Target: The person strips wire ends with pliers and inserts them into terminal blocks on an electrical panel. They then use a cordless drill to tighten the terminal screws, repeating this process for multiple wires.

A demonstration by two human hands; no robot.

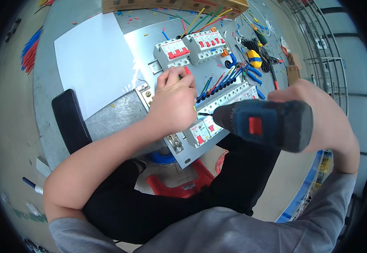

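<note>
My right hand [320,109] grips a dark blue cordless drill [280,122] with a red switch on top. Its bit points left, at the lower row of white circuit breakers [204,125] on a metal mounting plate [186,161]. Curled closed over that row's left end is my left hand [174,101]; a bit of yellow shows at its edge, but what it pinches is hidden. Short coloured wires [217,84] stand up from the row's far side. Beyond my left hand sit a breaker with a wide red lever [172,52] and a red-switched breaker block [205,44].
A white sheet [95,63] covers the table's left part, with a black phone [69,120] at its near edge. Cardboard boxes [170,5] stand at the back. Blue-handled pliers [254,78] and a yellow-blue tool [254,58] lie right. A red stool [183,187] is below.
</note>
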